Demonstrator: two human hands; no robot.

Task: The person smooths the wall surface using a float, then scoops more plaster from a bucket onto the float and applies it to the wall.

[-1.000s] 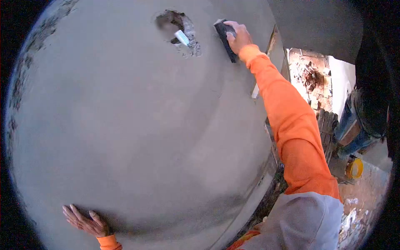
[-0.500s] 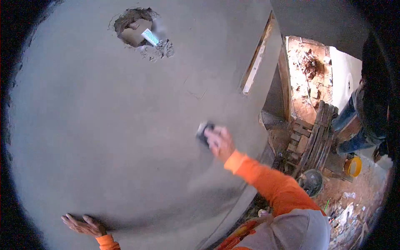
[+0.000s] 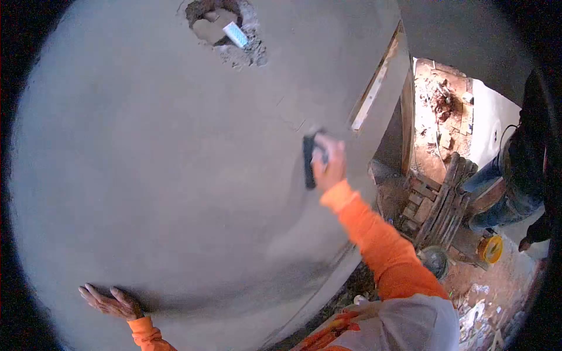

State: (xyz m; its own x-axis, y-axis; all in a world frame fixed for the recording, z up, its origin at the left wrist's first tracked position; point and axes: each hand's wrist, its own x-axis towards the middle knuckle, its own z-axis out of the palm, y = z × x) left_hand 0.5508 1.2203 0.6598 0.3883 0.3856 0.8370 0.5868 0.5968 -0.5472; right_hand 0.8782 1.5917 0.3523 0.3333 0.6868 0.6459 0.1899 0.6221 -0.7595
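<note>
"What do we make out in the head view, starting with the right hand (image 3: 331, 161)?"

"We see its fingers curled around a dark float (image 3: 308, 169), though motion blur keeps us from telling each finger's place."

"Where do we find that float?"

"It appears to lie against the grey plastered surface (image 3: 146, 158), its long side running up and down the view. We have it below and to the right of a ragged hole (image 3: 202, 29), and near the lower end of a narrow wood-edged slot (image 3: 374, 85)."

"And the left hand (image 3: 111, 300)?"

"We see it at the lower left, laid against the same surface, fingers stretched out and slightly spread, the thumb apart. It's well away from the float."

"Anything in the hole?"

"We spot a pale blue-and-white piece (image 3: 235, 34) at its lower right edge, beside crumbled plaster."

"What about the far right?"

"We have stacked planks (image 3: 448, 199), a yellow bucket (image 3: 490, 250), and another person in jeans (image 3: 494, 205) just beside the planks."
</note>
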